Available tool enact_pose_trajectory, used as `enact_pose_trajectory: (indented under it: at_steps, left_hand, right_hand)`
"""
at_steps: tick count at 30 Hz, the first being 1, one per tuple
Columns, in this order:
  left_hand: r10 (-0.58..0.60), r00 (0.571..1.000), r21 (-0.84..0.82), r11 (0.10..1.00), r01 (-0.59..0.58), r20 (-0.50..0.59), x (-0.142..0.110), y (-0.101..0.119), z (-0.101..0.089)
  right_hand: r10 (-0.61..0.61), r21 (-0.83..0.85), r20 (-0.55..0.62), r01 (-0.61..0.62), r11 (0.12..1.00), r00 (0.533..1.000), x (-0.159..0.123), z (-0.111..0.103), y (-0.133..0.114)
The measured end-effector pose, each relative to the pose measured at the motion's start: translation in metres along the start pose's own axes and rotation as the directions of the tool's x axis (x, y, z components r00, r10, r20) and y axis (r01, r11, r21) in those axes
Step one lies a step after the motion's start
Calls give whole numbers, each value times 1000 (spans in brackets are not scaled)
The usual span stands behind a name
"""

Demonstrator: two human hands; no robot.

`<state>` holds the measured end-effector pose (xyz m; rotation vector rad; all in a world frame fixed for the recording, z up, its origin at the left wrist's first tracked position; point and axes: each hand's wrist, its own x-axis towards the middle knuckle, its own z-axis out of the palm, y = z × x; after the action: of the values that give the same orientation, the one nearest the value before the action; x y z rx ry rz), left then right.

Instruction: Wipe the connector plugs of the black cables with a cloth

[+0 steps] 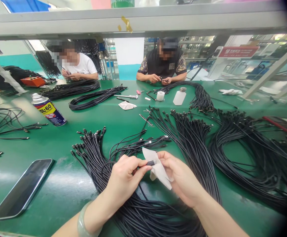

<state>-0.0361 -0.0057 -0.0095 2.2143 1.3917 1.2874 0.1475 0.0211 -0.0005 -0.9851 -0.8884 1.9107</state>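
Observation:
Between thumb and fingers, my left hand (126, 174) pinches a black cable by its connector (151, 163), whose tip points right. A folded white cloth (159, 171), perhaps a paper wipe, is gripped in my right hand (180, 174) just beside that connector. The connector's tip lies against or right in front of the cloth; I cannot tell if they touch. Under both hands spreads a large bundle of black cables (153, 214), its connector ends fanned out at the left. A second thick bundle (195, 148) runs along the right of my right hand.
A phone (22, 189) lies at left, with a spray can (49, 110) behind it. Coiled cables (247, 161) fill the right side. A clear bottle (179, 96), a white roll (160, 95) and a cloth (127, 105) stand farther back. Two people work across the green table (66, 144), beneath a shelf (143, 23).

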Motion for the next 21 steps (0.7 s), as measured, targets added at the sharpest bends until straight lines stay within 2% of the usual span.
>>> enact_pose_trajectory:
  at_steps: [6,11,21]
  left_hand:
    - [18,1000,-1,1000,-18,-18,-1,-2,0]
    - [38,999,9,999,-38,-25,0,-2,0]
    - [80,997,37,996,-79,-11,0,-2,0]
  right_hand:
    - [42,-68,51,-39,997,998,-1,-3,-4]
    - [23,-172,94,-6,985,995,0,-7,-1]
    - [-31,-273,70,48,961,997,2,-6,0]
